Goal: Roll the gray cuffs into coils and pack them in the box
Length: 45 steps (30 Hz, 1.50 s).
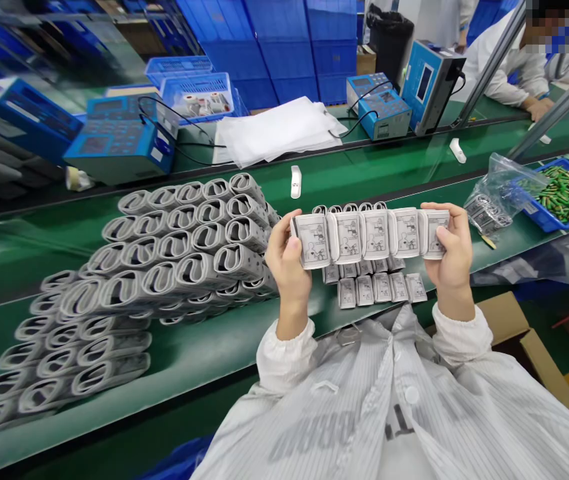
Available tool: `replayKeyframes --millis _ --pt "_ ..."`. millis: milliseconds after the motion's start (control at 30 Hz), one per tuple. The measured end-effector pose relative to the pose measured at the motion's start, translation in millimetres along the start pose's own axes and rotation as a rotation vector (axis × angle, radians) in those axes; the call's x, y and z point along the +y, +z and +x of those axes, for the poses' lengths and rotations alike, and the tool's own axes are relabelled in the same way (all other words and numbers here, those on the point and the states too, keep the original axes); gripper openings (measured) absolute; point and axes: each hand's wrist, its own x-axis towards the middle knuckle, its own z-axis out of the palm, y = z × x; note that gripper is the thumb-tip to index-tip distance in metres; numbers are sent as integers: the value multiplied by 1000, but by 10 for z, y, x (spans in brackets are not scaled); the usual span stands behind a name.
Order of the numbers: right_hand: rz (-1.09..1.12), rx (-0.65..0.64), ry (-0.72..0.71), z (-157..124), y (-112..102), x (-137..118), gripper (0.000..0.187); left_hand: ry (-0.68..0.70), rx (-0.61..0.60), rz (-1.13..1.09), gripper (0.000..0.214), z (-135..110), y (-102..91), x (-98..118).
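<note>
**Site note: factory assembly line, batch production**

Indoor production floor. A green belt conveyor (pixel 364 177) crosses the view, with a second belt running beyond it. Grey looped cuffs (pixel 174 247) lie stacked in dozens of identical rows; labelled white cuffs (pixel 369 233) form a further batch. Blue benchtop test instruments (pixel 384 113) stand along the far belt, cables attached. Blue stacking crates (pixel 274 40) form a wall behind. A blue tray of green components (pixel 561 197) sits on the belt edge. Striped cleanroom-type smock (pixel 389 413) on the wearer; a co-worker's white sleeve (pixel 509 73) is at the same line. Cardboard carton (pixel 504 317) on floor nearby.
</note>
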Motion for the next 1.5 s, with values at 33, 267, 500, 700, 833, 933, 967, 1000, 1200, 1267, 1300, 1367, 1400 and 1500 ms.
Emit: replayKeyframes --millis 33,267,500,700,833,933,967,1000,1200,1267,1300,1367,1400,1500 --pt "1 2 -10 -20 9 -33 37 4 7 2 50 3 -6 30" --pt "15 75 -3 -26 78 -128 37 39 8 12 52 -40 -27 166" --pt "88 75 -13 -27 83 -113 33 53 -19 -2 49 -29 -37 252" --pt "148 59 -13 -34 67 -129 32 42 -40 2 51 -39 -54 260" --pt "112 53 -19 -44 53 -132 31 11 -42 -4 52 -52 -54 234" --pt "32 22 -50 -53 39 -131 34 2 -27 -23 49 -59 -50 214" --pt "16 15 -57 -55 39 -138 35 1 -21 -25 49 -60 -49 210" --pt "10 15 -57 -54 43 -149 35 0 -15 -19 49 -61 -50 205" --pt "81 94 -25 -44 120 -245 30 -47 -43 14 53 -65 -77 163" --pt "69 113 -57 -55 146 -246 30 -111 -123 21 56 -80 -72 142" --pt "56 124 -82 -64 157 -238 31 -139 -159 31 59 -92 -61 135" --pt "15 135 -127 -82 170 -210 31 -177 -194 62 72 -119 -26 131" --pt "-11 134 -142 -89 172 -194 31 -187 -196 85 80 -132 -6 137" --pt "-55 132 -162 -90 154 -147 28 -190 -218 156 97 -148 32 175"
